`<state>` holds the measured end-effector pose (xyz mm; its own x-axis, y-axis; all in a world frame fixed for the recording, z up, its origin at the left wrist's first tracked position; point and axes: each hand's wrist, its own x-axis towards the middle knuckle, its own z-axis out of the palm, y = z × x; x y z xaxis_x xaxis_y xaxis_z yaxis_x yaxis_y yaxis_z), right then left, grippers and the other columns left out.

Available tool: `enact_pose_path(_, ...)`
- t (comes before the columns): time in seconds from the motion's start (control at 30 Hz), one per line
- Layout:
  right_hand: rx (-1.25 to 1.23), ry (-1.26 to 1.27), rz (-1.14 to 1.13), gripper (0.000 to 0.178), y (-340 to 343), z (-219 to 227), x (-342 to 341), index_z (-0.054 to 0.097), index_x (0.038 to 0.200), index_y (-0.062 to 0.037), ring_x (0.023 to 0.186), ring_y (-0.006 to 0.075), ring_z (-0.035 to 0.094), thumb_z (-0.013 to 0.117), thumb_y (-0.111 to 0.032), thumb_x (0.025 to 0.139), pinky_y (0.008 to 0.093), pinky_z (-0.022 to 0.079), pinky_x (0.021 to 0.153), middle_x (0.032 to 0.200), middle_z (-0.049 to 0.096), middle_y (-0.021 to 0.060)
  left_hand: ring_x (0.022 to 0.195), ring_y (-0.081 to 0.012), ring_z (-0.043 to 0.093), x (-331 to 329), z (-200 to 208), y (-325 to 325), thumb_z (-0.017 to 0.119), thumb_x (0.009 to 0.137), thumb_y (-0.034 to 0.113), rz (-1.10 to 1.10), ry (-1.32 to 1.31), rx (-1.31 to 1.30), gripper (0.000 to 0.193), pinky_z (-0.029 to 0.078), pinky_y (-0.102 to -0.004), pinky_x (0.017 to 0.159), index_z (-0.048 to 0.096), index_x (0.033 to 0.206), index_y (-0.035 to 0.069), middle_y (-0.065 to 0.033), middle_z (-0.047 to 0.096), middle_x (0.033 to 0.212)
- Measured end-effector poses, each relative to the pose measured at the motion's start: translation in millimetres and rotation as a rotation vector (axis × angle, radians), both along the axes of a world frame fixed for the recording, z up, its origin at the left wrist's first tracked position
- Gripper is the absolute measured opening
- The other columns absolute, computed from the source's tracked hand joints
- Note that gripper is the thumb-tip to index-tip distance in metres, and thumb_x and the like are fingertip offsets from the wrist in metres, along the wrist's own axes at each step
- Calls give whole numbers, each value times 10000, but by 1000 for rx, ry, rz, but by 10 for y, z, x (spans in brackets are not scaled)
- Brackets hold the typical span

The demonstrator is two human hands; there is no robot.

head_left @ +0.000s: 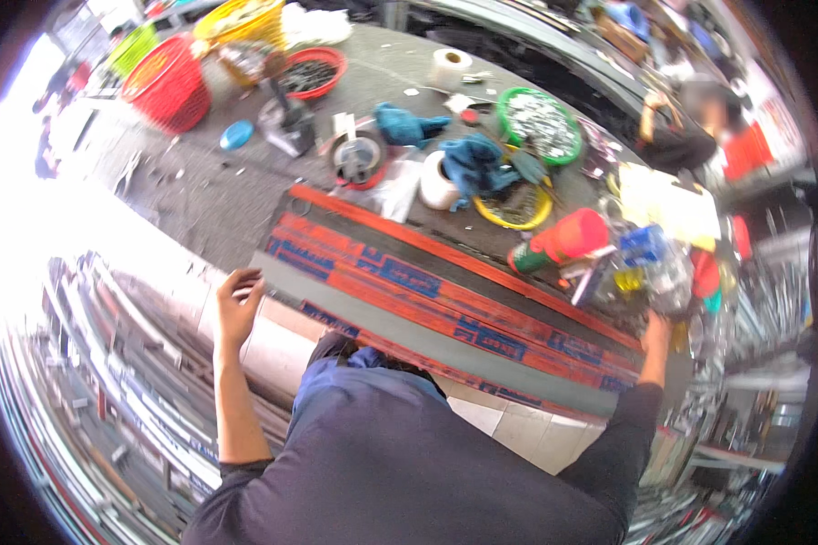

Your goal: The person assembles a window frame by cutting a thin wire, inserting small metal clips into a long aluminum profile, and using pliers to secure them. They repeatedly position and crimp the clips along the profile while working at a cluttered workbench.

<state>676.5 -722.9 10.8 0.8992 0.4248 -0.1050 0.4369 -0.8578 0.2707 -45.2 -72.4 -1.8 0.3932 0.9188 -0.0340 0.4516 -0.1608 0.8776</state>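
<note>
At the near edge of a cluttered workbench, a row of long, flat bars lay side by side, slanting from upper left to lower right before the person's body; most wore orange-red film printed in blue, while a plain grey strip ran among them. From where I stood, they looked stiff along their length and probably moderate in weight one by one – a full armful would likely be heavier and awkward; the smooth film might slip under bare fingers, and the faces looked easier to scratch than to break. The sensible hold seemed to be near both ends, palms under the long edges, so that neither end would swing into the yellow basket or the red container behind.

The left hand was raised at the bars' left end, its fingers loosely bent and nothing held; whether a fingertip touched the grey strip, I could not tell. Its bare forearm rose nearly straight from the elbow; the right arm reached farther out, dark sleeve angled outward, the right hand beside the far right end – its fingers too blurred to show whether they gripped anything.
</note>
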Motion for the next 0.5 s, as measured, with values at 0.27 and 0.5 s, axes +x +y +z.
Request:
enact_pose_path(0.27,-150,-124,73,557,134,396,-531,735,1281,-115,1342,404,647,989,-137,786,597,529,1110,1318,719,149,1182,-319,787,901,331,366,845,997,190,-326,128,277,351,607,-457,1063,810,1309,35,-171,827,1212)
enact_pose_path(0.5,559,-600,-162,401,289,505,-2253,746,1261,6,1129,437,722,915,-193,956,547,556,985,1188,741,218,1256,-432,710,1922,28,1062,835,972,231,-671,332,734,388,575,-524,1080,790,1281,0,-213,755,1289)
